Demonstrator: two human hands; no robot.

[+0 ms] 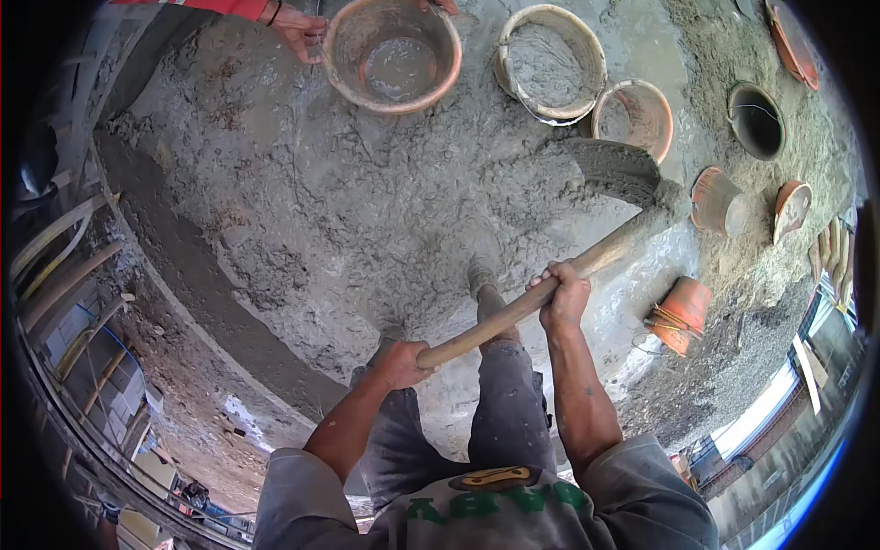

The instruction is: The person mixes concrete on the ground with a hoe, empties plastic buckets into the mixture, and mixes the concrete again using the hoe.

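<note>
A long-handled hoe (513, 316) runs slantwise across the middle of the view. My left hand (401, 365) is closed round the butt of its wooden handle. Further up the handle, my right hand (562, 295) grips the wood. The mud-coated hoe blade (616, 169) lies at the wet grey concrete mix (385, 220), just below two buckets. One bucket (553, 69) is filled with grey mix; the smaller bucket (634, 119) beside it has only its inside partly visible. My feet stand in the mix, partly sunk.
At the top, a co-worker's hand (295, 32) with a red sleeve holds the rim of a large bucket (445, 78) with wet mix inside. Several buckets, such as an orange one (683, 307), lie to the right. A low concrete edge (183, 302) curves along the left.
</note>
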